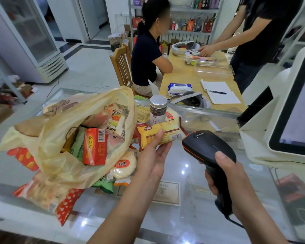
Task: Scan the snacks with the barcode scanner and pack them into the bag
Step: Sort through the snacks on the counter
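left hand: palm up, forearm coming in from the near edge. Thumb pressed on top of a yellow snack packet, fingers curled under it, so it's properly pinched, not just resting there.

snack packet: held up above the glass desk, just right of the bag's mouth, with its barcode end pointing right at the scanner.

right hand: wrapped tight round the handle of the black barcode scanner. One digit lies over the back of the head, and the other fingers show on the handle's left side.

barcode scanner: head tipped toward far left, close to the packet's barcode but not touching it.

bag: yellowish plastic, lying open on the left of the desk with its mouth facing right. A red carton and other packs are inside, and more snacks are tucked under and around it.

jar: metal lid, standing just behind the held packet.

hard to see: the scanner's window and trigger face away (can't tell if the trigger is pressed). Its cable is only partly visible, running behind the right forearm. Most labels inside the bag are fogged by the plastic. The screen on the right is cut off by the frame.
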